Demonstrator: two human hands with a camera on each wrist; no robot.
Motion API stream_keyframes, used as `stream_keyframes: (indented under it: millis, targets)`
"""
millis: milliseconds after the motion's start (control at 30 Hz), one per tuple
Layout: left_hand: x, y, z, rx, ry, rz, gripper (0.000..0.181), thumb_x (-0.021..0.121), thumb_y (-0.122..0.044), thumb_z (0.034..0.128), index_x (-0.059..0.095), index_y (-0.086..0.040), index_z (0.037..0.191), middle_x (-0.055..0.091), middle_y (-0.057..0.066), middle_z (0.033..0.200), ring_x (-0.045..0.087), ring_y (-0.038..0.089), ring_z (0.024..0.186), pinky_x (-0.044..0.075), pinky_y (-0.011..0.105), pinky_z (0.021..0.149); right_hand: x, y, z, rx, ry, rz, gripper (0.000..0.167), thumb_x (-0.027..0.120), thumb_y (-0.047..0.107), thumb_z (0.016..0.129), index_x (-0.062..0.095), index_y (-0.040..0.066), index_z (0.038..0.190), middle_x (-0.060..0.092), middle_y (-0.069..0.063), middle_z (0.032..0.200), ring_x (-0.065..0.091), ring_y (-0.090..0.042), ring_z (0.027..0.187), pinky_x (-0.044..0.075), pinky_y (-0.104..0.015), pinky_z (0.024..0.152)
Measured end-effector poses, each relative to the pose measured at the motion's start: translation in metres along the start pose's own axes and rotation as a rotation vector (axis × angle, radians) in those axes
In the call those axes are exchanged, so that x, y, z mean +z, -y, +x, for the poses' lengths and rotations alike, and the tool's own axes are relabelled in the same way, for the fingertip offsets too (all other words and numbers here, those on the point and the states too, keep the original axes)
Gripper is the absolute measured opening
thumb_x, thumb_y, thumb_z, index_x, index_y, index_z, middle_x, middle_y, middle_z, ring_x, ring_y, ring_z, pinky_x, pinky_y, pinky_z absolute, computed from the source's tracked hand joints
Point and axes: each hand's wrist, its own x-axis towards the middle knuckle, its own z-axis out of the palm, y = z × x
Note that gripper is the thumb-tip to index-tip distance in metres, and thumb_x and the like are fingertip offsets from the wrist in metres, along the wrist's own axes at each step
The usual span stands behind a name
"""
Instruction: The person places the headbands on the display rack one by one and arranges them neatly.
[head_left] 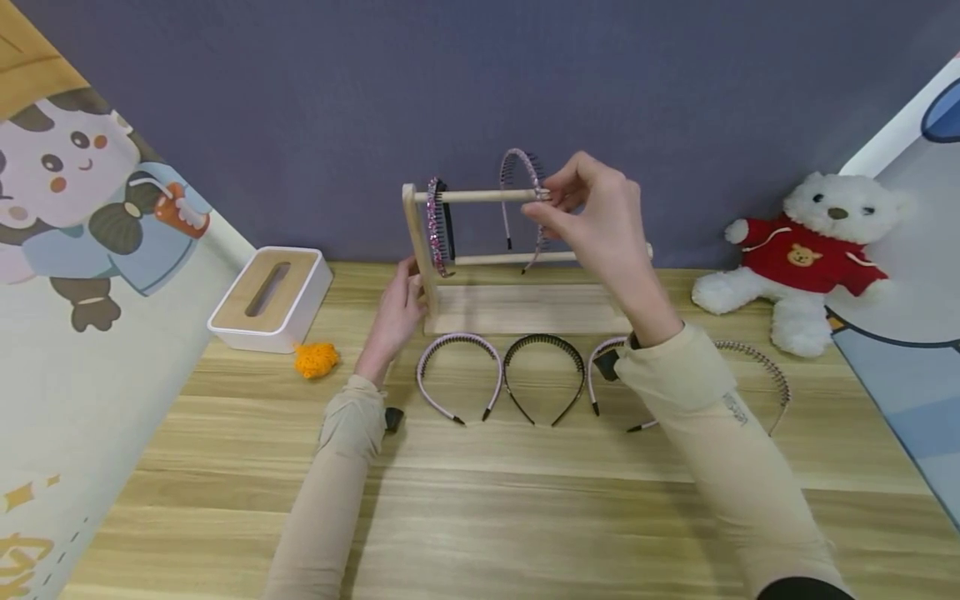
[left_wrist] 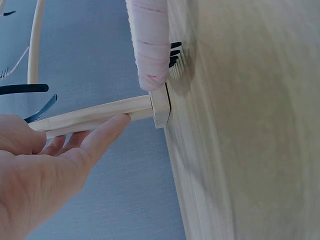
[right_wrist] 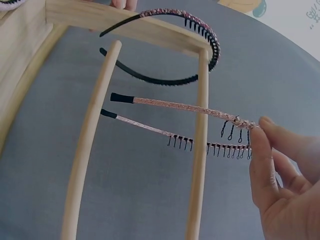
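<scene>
My right hand (head_left: 600, 212) pinches the top of a glittery pink toothed headband (right_wrist: 170, 105) between thumb and fingers. The band straddles the upper rod (right_wrist: 200, 150) of a wooden rack (head_left: 525, 307), its black-tipped ends by the lower rod (right_wrist: 82, 165). To its left hangs a sparkly dark-pink and black headband (head_left: 433, 225). Around the rack's left upright (left_wrist: 100, 112) sits my left hand (head_left: 396, 308), thumb on one side and fingers on the other. The right wrist view shows only its fingertips at the top.
In front of the rack lie a lilac headband (head_left: 459, 337), a black one (head_left: 543, 338) and more at right, partly behind my right sleeve. A tissue box (head_left: 225, 332) and an orange object (head_left: 316, 360) stand left; a white teddy bear (head_left: 802, 250) sits right.
</scene>
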Motion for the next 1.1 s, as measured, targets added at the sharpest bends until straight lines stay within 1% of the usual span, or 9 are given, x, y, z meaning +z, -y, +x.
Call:
stream_keyframes:
  millis: [167, 200, 267, 467, 700, 967, 1100]
  targets:
    - [0.001, 0.0, 0.001, -0.003, 0.002, -0.005, 0.047, 0.038, -0.014, 0.1175, 0.035, -0.002, 0.163, 0.047, 0.026, 0.159, 0.055, 0.046, 0.139, 0.06, 0.051, 0.105, 0.014, 0.001, 0.003, 0.008, 0.019, 0.007, 0.026, 0.086, 0.013, 0.094, 0.069, -0.002, 0.107, 0.074, -0.012, 0.097, 0.071, -0.013, 0.073, 0.06, -0.014, 0.069]
    - [0.001, 0.001, 0.001, -0.004, 0.003, -0.007, 0.048, 0.038, -0.015, 0.1176, 0.035, -0.002, 0.163, 0.047, 0.026, 0.159, 0.055, 0.046, 0.139, 0.06, 0.051, 0.105, 0.016, 0.001, 0.003, 0.011, 0.024, 0.011, 0.026, 0.086, 0.013, 0.094, 0.069, -0.002, 0.107, 0.073, -0.012, 0.097, 0.071, -0.015, 0.074, 0.061, -0.016, 0.062]
    - [0.001, 0.001, 0.001, -0.005, 0.003, -0.007, 0.048, 0.037, -0.015, 0.1177, 0.034, -0.002, 0.163, 0.047, 0.026, 0.159, 0.055, 0.046, 0.139, 0.06, 0.051, 0.105, 0.022, 0.001, 0.003, 0.016, 0.035, 0.021, 0.027, 0.086, 0.014, 0.094, 0.069, -0.003, 0.107, 0.073, -0.012, 0.097, 0.072, -0.019, 0.075, 0.06, -0.016, 0.061]
    - [0.001, -0.001, 0.0, 0.001, -0.001, 0.005, 0.047, 0.037, -0.015, 0.1178, 0.035, 0.0, 0.162, 0.048, 0.027, 0.158, 0.056, 0.046, 0.138, 0.061, 0.052, 0.104, 0.038, 0.0, 0.006, 0.026, 0.053, 0.045, 0.027, 0.087, 0.01, 0.092, 0.068, -0.003, 0.106, 0.074, -0.014, 0.097, 0.073, -0.023, 0.075, 0.06, -0.016, 0.059]
    - [0.001, 0.001, 0.001, 0.004, -0.004, 0.004, 0.046, 0.037, -0.012, 0.1176, 0.035, 0.0, 0.162, 0.048, 0.027, 0.158, 0.056, 0.047, 0.137, 0.06, 0.052, 0.104, 0.052, 0.0, 0.006, 0.03, 0.094, 0.054, 0.028, 0.086, 0.008, 0.092, 0.067, -0.003, 0.109, 0.073, -0.014, 0.098, 0.073, -0.024, 0.078, 0.062, -0.019, 0.061]
    - [0.001, 0.001, 0.001, 0.003, -0.004, -0.016, 0.046, 0.035, -0.013, 0.118, 0.035, 0.0, 0.162, 0.048, 0.027, 0.157, 0.056, 0.047, 0.138, 0.06, 0.053, 0.105, 0.061, -0.002, 0.005, 0.017, 0.116, -0.009, 0.028, 0.088, 0.01, 0.091, 0.067, -0.002, 0.106, 0.073, -0.013, 0.097, 0.071, -0.022, 0.08, 0.061, -0.022, 0.064]
    - [0.0, 0.002, 0.001, 0.007, -0.004, -0.027, 0.046, 0.036, -0.013, 0.1179, 0.035, 0.0, 0.162, 0.048, 0.027, 0.158, 0.055, 0.047, 0.138, 0.06, 0.052, 0.105, 0.063, -0.002, 0.006, 0.028, 0.122, -0.013, 0.03, 0.088, 0.009, 0.09, 0.067, -0.002, 0.107, 0.073, -0.013, 0.099, 0.071, -0.023, 0.082, 0.063, -0.024, 0.065]
